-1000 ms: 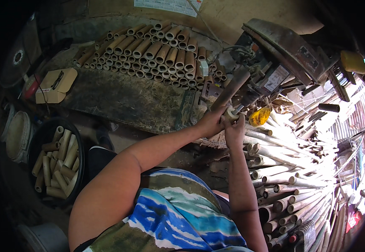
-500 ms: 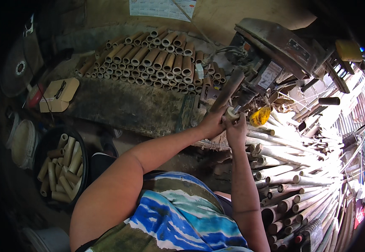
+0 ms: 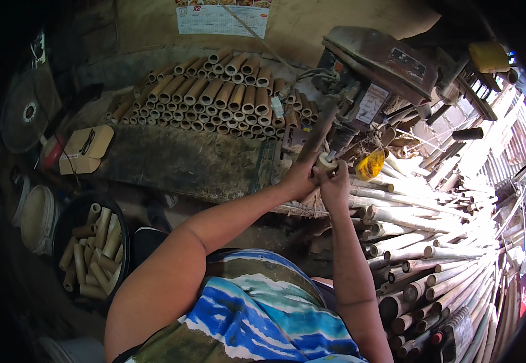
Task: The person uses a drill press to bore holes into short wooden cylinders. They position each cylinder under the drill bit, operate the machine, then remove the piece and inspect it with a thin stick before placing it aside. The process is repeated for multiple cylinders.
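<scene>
A short, pale bamboo tube (image 3: 326, 162) is held with its open end facing a drill press (image 3: 384, 66). The metal bit (image 3: 331, 155) of the press meets that end; how deep it reaches inside I cannot tell. My left hand (image 3: 299, 179) is closed around the tube from the left. From the right, my right hand (image 3: 335, 186) grips the same tube, its thumb close to the rim. Most of the tube is hidden by my fingers.
Cut bamboo tubes (image 3: 214, 100) are stacked on the bench (image 3: 178, 158) at the back. A black tub (image 3: 127, 242) of bamboo pieces stands at left, near a cardboard box (image 3: 86, 150). Long bamboo poles (image 3: 414, 236) fill the right side, below a yellow container (image 3: 370, 165).
The whole view has shifted a little, so the bench and press appear farther left. Both hands still hold the bamboo tube at the bit.
</scene>
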Motion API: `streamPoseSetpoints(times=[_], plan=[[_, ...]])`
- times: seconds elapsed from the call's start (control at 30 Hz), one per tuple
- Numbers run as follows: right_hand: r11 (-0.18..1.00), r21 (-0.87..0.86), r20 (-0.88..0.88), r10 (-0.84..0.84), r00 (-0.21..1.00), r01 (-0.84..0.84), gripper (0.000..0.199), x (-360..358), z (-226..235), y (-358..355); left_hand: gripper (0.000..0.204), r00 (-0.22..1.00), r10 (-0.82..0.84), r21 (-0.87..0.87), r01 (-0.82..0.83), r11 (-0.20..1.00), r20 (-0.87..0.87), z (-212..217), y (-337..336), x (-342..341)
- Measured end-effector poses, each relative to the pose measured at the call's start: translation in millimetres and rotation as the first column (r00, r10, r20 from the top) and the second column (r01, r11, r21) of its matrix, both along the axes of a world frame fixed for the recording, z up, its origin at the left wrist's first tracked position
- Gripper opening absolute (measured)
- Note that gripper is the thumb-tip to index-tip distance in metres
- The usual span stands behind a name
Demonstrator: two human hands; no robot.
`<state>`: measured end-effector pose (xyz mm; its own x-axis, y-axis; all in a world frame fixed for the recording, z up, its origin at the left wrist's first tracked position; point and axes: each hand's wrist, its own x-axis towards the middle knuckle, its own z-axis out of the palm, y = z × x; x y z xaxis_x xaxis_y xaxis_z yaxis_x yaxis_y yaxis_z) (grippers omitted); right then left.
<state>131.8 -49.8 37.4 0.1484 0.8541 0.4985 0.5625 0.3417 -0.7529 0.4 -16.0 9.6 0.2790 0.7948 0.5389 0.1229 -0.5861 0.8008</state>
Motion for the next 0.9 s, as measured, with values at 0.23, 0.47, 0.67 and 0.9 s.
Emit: streamPoseSetpoints(times=[0.23,0.47,0.67,0.9], plan=[[0.995,-0.031,0.097,-0.091,0.991,0.094,0.053,-8.2,3.4,-8.4,0.067,0.998,0.004,-0.073,-0.009,0.997,-0.061,-5.0,-3.5,-4.9],[0.993,0.084,0.111,-0.089,0.99,0.08,0.059,-8.5,-6.5,-1.7,0.064,0.999,0.028,-0.044,-0.029,0.999,-0.019,-11.3,-3.3,-4.6],[0.993,0.078,0.126,-0.101,0.987,0.091,0.053,-8.3,-11.6,1.2,0.065,0.992,0.035,-0.151,-0.054,0.987,-0.121,-2.8,-8.0,-12.4],[0.994,-0.014,0.124,-0.102,0.987,0.105,0.052,-7.7,-13.5,4.3,0.066,0.996,0.083,0.015,-0.083,0.996,-0.031,-10.0,-6.4,-11.9]])
